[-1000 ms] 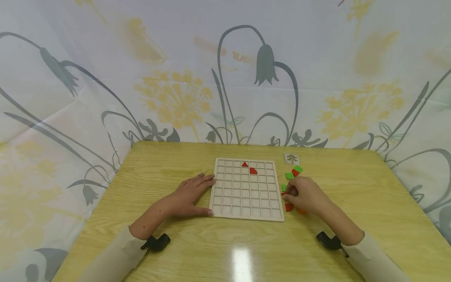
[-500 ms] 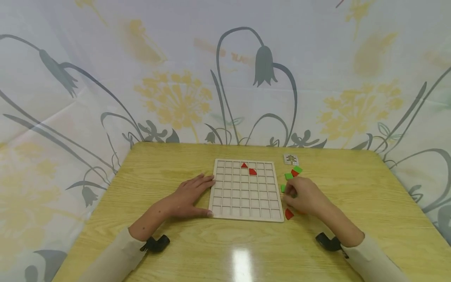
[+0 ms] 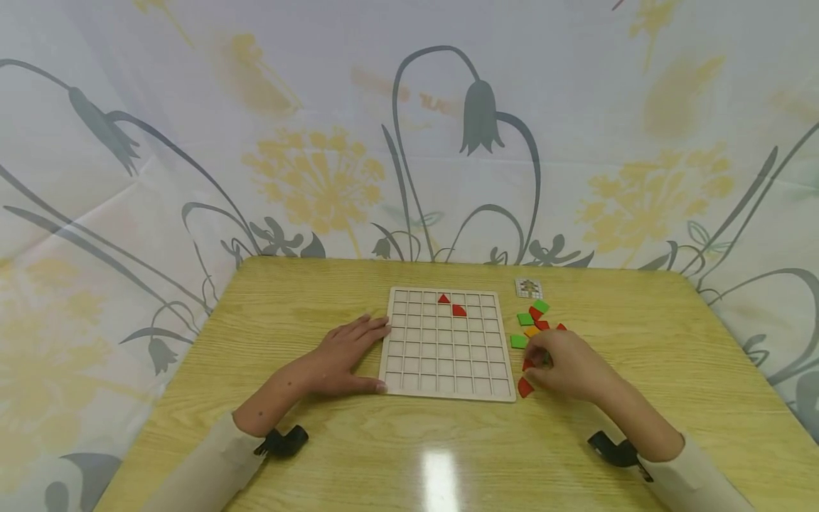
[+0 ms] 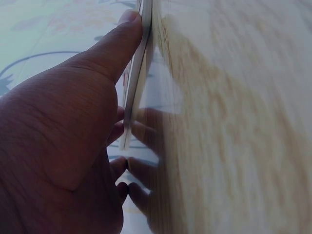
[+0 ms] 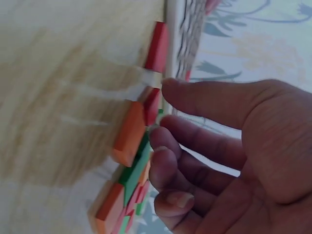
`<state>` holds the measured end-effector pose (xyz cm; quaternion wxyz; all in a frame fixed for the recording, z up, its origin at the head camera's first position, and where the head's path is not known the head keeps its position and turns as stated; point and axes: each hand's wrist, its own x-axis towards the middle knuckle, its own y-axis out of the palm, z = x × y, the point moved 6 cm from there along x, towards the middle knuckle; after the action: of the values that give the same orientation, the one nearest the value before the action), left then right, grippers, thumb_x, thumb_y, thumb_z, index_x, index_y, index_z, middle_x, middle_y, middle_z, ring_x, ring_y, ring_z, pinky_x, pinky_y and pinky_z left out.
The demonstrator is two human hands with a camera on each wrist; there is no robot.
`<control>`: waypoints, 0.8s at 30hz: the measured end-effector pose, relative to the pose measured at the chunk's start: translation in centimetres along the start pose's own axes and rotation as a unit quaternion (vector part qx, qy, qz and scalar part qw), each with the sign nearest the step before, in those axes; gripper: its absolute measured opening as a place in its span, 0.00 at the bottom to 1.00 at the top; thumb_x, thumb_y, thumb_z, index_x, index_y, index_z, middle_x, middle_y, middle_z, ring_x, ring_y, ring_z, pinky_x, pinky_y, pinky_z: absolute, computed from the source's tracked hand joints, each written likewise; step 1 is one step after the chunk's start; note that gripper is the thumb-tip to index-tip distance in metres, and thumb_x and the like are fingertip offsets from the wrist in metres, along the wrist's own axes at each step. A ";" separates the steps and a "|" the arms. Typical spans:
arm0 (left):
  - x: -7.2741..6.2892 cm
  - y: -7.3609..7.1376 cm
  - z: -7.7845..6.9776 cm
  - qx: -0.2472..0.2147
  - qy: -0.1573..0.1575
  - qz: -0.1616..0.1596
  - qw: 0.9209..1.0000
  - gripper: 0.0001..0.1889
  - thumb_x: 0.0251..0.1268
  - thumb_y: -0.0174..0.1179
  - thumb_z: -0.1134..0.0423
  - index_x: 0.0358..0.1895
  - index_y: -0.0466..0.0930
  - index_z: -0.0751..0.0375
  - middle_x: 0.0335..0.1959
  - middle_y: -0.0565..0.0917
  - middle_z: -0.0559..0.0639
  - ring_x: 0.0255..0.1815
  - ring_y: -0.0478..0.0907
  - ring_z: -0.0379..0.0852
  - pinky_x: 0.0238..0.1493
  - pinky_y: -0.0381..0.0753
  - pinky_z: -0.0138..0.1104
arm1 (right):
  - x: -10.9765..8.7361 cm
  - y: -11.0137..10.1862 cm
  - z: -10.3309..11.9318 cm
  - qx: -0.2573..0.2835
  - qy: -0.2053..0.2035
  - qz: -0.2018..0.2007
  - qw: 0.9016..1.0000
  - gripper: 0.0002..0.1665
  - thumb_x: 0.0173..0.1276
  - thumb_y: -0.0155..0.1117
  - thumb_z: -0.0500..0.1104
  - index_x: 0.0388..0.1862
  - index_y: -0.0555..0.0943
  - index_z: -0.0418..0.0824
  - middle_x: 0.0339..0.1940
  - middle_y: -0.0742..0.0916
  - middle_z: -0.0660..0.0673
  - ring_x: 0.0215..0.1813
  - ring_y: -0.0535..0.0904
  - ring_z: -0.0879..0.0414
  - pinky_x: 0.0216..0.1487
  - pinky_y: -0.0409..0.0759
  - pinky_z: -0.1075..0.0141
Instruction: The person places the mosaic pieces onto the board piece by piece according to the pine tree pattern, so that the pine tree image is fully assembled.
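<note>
A pale gridded board (image 3: 409,350) lies on the table in the head view, with a red triangle (image 3: 444,299) and a red rounded piece (image 3: 459,311) in its upper cells. My left hand (image 3: 342,358) rests at its left side, fingers and thumb spread along the edge. In the left wrist view, the thumb (image 4: 114,46) lies against the board's rim. Right of the board, my right hand (image 3: 563,363) reaches down over loose coloured pieces. Its thumb and fingertips stand apart around a small red piece (image 5: 152,106), beside an orange piece (image 5: 129,134).
Green squares (image 3: 519,342), a yellow-orange piece (image 3: 532,331) and several red ones lie along the board's right side. A red quarter-round piece (image 3: 525,387) sits near its lower right corner. A small patterned card (image 3: 529,288) lies farther back. Floral cloth (image 3: 320,142) hangs behind the table.
My right hand has shifted slightly right, uncovering yellow-orange and red pieces. The red quarter-round piece has slid a little toward me and turned. My left hand stays in place.
</note>
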<state>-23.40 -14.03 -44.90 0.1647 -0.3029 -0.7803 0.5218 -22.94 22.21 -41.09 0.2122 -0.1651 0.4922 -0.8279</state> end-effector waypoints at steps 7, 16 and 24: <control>0.0 0.1 0.1 0.001 -0.001 0.000 1.000 0.54 0.67 0.66 0.31 0.88 0.52 0.51 0.89 0.49 0.48 0.89 0.41 0.58 0.80 0.51 0.64 | 0.1 0.7 -0.5 -0.009 0.030 -0.002 1.000 0.08 0.63 0.81 0.39 0.34 0.87 0.43 0.28 0.84 0.56 0.31 0.77 0.64 0.35 0.79 0.63; -0.1 0.0 0.0 -0.003 0.003 0.000 1.000 0.54 0.67 0.67 0.32 0.88 0.52 0.52 0.89 0.50 0.49 0.89 0.41 0.59 0.81 0.50 0.63 | 0.3 0.7 -0.5 -0.016 0.013 -0.010 1.000 0.08 0.57 0.77 0.34 0.33 0.86 0.44 0.29 0.82 0.54 0.34 0.75 0.58 0.37 0.77 0.62; -0.1 -0.1 -0.1 -0.005 0.001 0.002 1.000 0.54 0.67 0.67 0.32 0.88 0.52 0.52 0.89 0.49 0.50 0.89 0.41 0.59 0.81 0.50 0.63 | 0.3 0.8 -0.6 -0.024 0.017 -0.010 1.000 0.13 0.53 0.78 0.34 0.32 0.82 0.47 0.30 0.80 0.54 0.33 0.71 0.59 0.35 0.72 0.63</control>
<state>-23.34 -14.02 -44.79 0.1632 -0.3060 -0.7818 0.5181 -23.30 22.19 -42.06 0.1914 -0.1606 0.5141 -0.8206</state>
